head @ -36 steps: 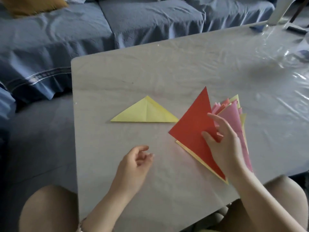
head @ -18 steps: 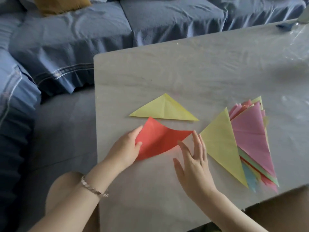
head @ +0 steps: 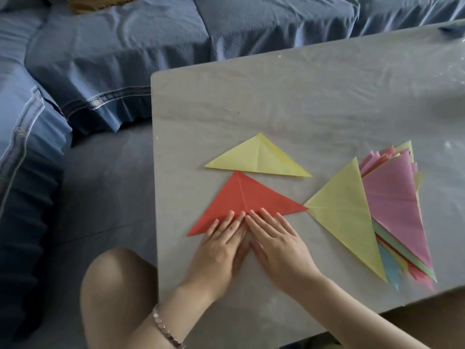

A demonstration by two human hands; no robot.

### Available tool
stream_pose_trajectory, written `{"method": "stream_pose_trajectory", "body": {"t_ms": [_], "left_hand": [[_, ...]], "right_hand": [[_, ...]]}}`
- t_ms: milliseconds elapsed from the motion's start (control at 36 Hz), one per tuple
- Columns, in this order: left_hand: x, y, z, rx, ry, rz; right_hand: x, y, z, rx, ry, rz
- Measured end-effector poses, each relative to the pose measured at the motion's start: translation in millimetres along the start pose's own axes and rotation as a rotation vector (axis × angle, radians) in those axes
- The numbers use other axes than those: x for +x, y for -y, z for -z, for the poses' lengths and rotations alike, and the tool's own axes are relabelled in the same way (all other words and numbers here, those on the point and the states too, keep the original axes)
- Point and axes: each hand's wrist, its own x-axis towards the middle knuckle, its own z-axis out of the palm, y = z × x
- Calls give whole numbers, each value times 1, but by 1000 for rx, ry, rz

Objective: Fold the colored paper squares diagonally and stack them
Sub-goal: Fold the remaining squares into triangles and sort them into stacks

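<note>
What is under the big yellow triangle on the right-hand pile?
Fanned sheets poke out under the yellow triangle: a pink triangle, a green edge and a blue edge. How many lie beneath is covered.

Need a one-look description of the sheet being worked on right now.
On the grey table, two folded triangles lie left of the fanned pile. The nearer one, pressed by the left hand and right hand, is it: the red triangle, while its neighbour, the yellow triangle behind it, lies untouched.

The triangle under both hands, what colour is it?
The triangle is red, clearest in the head view.
</note>
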Motion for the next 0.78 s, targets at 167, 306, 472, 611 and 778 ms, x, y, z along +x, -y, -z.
{"method": "stream_pose_trajectory", "body": {"t_ms": [167,306,472,611,778], "left_hand": [[-9,4,9,35,45,95],[-30,19,11,17,45,191],[-45,30,20,-11,16,240],[-30,25,24,-49,-179,305],[14,14,44,-135,-94,663]], "right_hand": [[-11,-7,6,-76,90,-87],[-19,-22,12,-90,84,-146],[-26,-46,22,-123,82,-283],[-32,-71,29,-109,-41,-308],[-26,-84,42,81,-258,-498]]}}
